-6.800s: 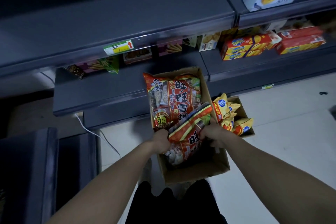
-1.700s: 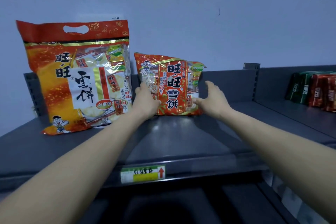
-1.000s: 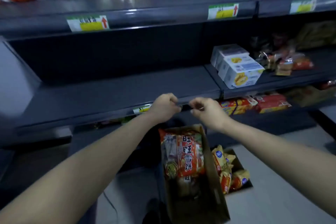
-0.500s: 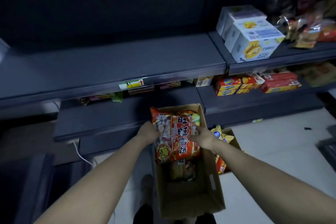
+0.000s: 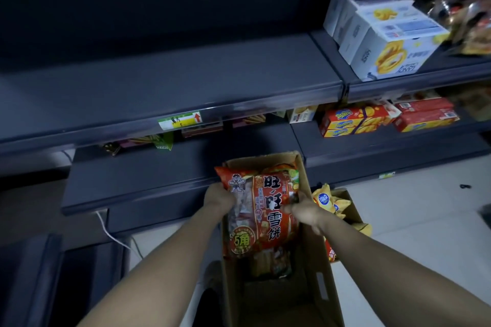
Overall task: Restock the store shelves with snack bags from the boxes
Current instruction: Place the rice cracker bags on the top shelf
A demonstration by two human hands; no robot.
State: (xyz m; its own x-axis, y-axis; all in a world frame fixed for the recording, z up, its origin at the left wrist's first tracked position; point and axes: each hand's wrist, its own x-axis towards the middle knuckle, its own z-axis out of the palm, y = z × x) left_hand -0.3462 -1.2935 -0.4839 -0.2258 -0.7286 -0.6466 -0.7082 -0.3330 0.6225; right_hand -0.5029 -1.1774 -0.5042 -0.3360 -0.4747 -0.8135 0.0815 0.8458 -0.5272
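A red and orange snack bag point(image 5: 261, 210) with white characters lies at the top of an open cardboard box point(image 5: 316, 281) on the floor. My left hand point(image 5: 218, 198) grips the bag's left edge. My right hand point(image 5: 304, 211) grips its right edge, thumb on the front. More bags of the same kind point(image 5: 268, 263) lie under it in the box. Behind the right arm a smaller box point(image 5: 348, 202) holds yellow snack bags point(image 5: 325, 199).
Dark grey shelves run across the view; the middle shelf point(image 5: 170, 79) carries a price tag point(image 5: 180, 121) on its edge. White cartons point(image 5: 382, 34) stand at upper right, red and orange biscuit boxes point(image 5: 356, 121) below them. A white cable point(image 5: 111, 233) runs along the floor at left.
After standing a bag on the top shelf, both hands came down to the box and took hold of the top bag. It has lifted slightly within the last half second.
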